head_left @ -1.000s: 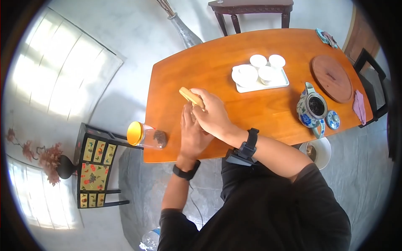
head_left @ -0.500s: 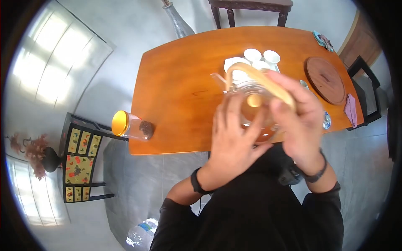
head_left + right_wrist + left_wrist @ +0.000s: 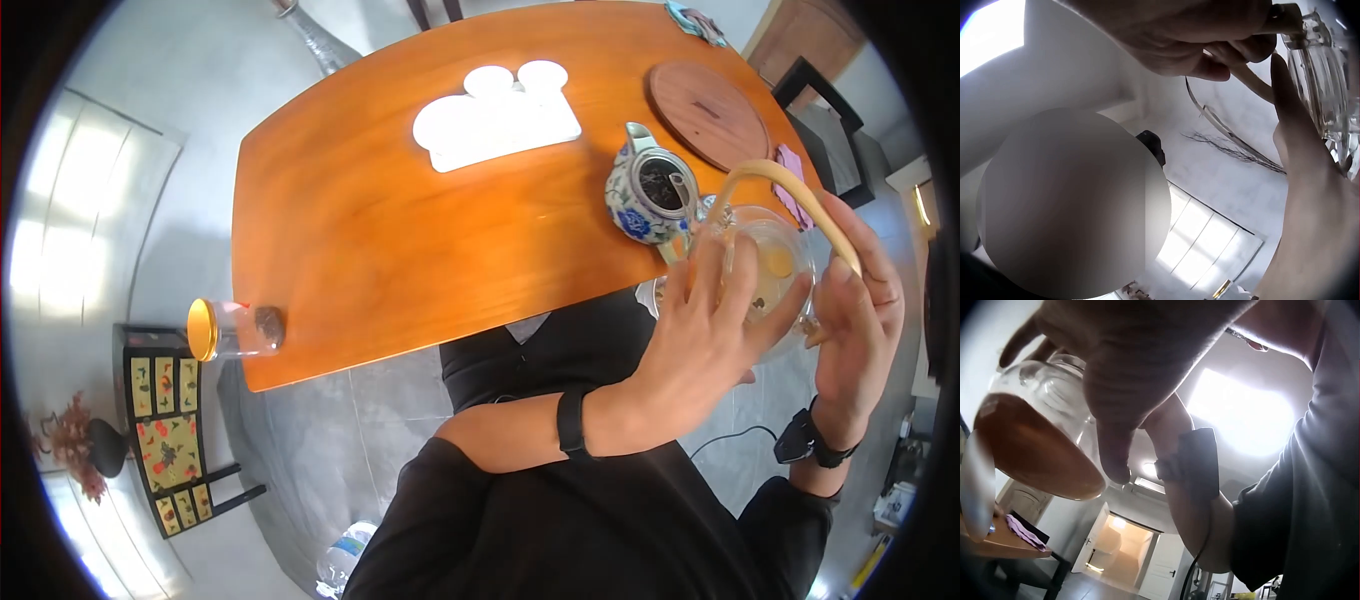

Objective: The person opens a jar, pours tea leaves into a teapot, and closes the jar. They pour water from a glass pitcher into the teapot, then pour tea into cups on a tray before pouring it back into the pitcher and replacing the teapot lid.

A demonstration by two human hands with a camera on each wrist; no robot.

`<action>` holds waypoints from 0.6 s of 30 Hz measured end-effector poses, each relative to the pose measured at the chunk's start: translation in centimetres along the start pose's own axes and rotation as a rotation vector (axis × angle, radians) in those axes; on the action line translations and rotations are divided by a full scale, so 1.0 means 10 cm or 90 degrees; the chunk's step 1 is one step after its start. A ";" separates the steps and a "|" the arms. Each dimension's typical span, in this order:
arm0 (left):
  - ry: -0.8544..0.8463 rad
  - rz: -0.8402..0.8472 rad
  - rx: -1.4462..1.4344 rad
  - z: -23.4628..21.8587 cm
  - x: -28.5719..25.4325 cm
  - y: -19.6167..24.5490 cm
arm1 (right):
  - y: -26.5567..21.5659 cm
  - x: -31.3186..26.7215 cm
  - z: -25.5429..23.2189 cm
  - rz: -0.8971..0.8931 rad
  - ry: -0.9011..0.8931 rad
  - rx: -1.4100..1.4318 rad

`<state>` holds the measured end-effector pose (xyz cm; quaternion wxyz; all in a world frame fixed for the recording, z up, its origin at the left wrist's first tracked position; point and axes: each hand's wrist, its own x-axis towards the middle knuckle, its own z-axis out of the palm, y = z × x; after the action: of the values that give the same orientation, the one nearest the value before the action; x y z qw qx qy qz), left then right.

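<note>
Over the table's right front edge, a glass teapot (image 3: 765, 235) with an arched pale wooden handle (image 3: 790, 185) is held up in both hands. My right hand (image 3: 855, 300) grips the handle at its right end. Across the top and near side of the glass spreads my left hand (image 3: 700, 340), its fingers bent around it. Amber liquid (image 3: 1041, 450) shows inside the glass in the left wrist view. The glass spout (image 3: 683, 190) is over or beside the open blue-and-white teapot (image 3: 635, 195), which holds dark contents; whether they touch, I cannot tell.
White cups (image 3: 489, 82) and a white tray (image 3: 510, 135) stand at the back. A round brown board (image 3: 708, 112) and pink cloth (image 3: 790, 160) lie at right. A yellow-lidded jar (image 3: 235, 330) lies at the left front corner, a patterned cloth (image 3: 695, 22) at the back right.
Both hands have carried the glass teapot from the table's left part to its right front edge. The head view has turned, so the table sits further left and higher in it.
</note>
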<state>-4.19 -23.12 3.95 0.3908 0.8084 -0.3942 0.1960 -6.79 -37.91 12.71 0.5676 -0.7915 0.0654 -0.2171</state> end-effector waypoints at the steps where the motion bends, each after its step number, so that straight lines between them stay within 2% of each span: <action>1: -0.004 0.004 -0.003 0.06 0.03 0.03 | -0.01 0.03 -0.06 0.002 0.006 0.000; 3: -0.014 0.010 0.009 0.16 0.10 0.05 | 0.01 0.12 -0.18 0.038 -0.054 0.017; 5: -0.024 0.008 0.011 0.21 0.18 0.05 | 0.06 0.22 -0.22 0.052 -0.034 -0.027; 7: -0.027 0.000 -0.009 0.24 0.23 0.05 | 0.04 0.34 -0.25 0.052 -0.064 -0.096; 8: -0.026 -0.011 -0.041 0.23 0.26 0.04 | 0.01 0.40 -0.26 0.048 -0.110 -0.099; 11: -0.014 -0.039 -0.091 0.26 0.31 0.00 | 0.02 0.52 -0.15 0.014 -0.080 -0.142; 12: -0.012 -0.047 -0.092 0.28 0.31 -0.02 | 0.05 0.58 -0.24 0.041 -0.148 -0.127; 15: -0.009 -0.054 -0.079 0.33 0.32 -0.07 | 0.10 0.68 -0.24 0.064 -0.186 -0.097; 18: -0.024 -0.058 -0.103 0.33 0.34 -0.11 | 0.07 0.66 -0.11 0.052 -0.148 -0.092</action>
<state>-1.21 -26.90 3.51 0.4562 0.7948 -0.3784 0.1304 -1.24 -41.41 14.09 0.5215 -0.8466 0.0470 -0.0956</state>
